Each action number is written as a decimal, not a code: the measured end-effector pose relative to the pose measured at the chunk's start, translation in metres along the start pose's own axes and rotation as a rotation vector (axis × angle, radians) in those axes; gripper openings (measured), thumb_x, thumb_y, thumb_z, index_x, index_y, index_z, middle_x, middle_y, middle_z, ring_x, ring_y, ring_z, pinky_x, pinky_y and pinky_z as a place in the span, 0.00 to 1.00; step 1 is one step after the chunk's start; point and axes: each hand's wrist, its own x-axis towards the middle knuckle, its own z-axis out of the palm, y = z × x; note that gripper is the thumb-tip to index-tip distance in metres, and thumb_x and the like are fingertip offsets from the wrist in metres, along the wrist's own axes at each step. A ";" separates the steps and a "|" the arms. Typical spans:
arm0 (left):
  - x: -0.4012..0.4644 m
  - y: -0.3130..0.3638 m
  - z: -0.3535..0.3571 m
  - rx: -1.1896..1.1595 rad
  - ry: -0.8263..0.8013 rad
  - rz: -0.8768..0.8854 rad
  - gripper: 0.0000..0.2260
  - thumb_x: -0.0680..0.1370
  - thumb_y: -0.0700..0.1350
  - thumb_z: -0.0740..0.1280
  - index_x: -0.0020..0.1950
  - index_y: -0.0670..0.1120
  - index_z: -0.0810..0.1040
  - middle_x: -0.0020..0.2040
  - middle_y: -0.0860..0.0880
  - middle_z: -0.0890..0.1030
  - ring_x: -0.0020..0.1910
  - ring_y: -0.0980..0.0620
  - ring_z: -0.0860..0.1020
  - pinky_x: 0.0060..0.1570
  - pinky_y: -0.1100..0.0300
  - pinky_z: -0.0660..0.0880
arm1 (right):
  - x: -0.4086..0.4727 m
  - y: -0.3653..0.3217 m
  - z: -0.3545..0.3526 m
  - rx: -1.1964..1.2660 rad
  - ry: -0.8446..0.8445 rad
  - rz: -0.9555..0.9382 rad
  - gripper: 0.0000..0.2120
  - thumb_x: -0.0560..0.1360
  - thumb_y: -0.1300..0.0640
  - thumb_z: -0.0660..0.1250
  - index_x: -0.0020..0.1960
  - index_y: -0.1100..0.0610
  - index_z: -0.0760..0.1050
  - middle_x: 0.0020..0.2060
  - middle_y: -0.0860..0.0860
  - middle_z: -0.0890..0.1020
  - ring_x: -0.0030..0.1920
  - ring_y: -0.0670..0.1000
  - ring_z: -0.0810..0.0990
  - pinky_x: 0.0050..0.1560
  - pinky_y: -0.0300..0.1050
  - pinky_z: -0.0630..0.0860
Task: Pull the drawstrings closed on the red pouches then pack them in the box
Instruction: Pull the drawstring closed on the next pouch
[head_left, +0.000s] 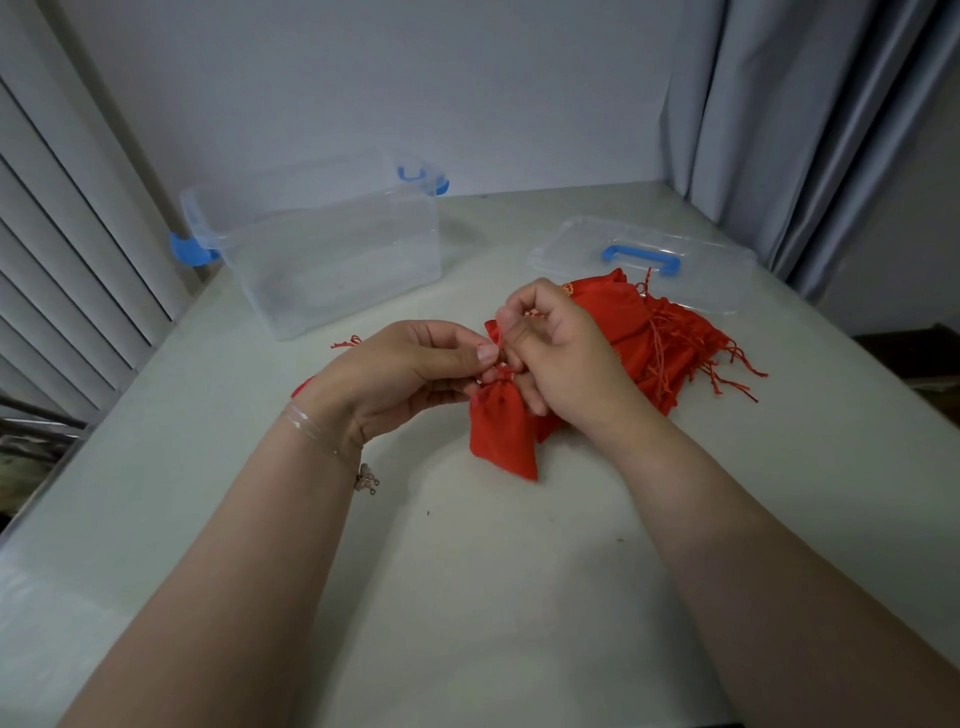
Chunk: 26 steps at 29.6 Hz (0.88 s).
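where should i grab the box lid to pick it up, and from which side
Probably by the blue handle on top of the lid, coming from above. The lid lies flat on the table with the handle facing up, clear of the pouch pile at its near edge.

Both forearms bare, reaching in from 6 o'clock and converging toward the middle. Left hand (410, 364) at 9 o'clock of the meeting point, palm turned inward, thumb pressed flat against curled fingers in a pinching grip, thumbnail facing up. Thin clear band and small charm at the left wrist. Right hand (561, 348) at 3 o'clock, back of the hand toward the camera, fingers curled downward, fingertips (506, 325) bunched close against the left thumb. Knuckles of the two hands nearly touching.
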 end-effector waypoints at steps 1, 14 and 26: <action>0.001 -0.001 0.000 0.009 -0.002 -0.005 0.06 0.67 0.42 0.69 0.41 0.41 0.80 0.34 0.48 0.81 0.31 0.56 0.77 0.36 0.65 0.77 | 0.000 0.001 0.000 -0.133 0.019 -0.081 0.07 0.80 0.59 0.59 0.43 0.54 0.66 0.25 0.51 0.71 0.15 0.48 0.66 0.18 0.37 0.61; 0.001 -0.001 -0.002 -0.058 0.083 0.181 0.04 0.70 0.44 0.67 0.41 0.44 0.79 0.35 0.50 0.79 0.34 0.56 0.75 0.38 0.62 0.76 | 0.001 -0.012 -0.010 0.584 -0.153 0.271 0.09 0.75 0.67 0.63 0.53 0.57 0.74 0.34 0.50 0.81 0.35 0.46 0.81 0.33 0.37 0.79; 0.001 -0.003 -0.001 -0.060 0.025 0.185 0.03 0.71 0.42 0.65 0.41 0.43 0.77 0.32 0.51 0.78 0.31 0.57 0.76 0.32 0.66 0.75 | 0.001 -0.006 -0.009 -0.250 -0.013 -0.253 0.07 0.77 0.66 0.63 0.44 0.55 0.71 0.32 0.48 0.77 0.34 0.43 0.77 0.39 0.38 0.74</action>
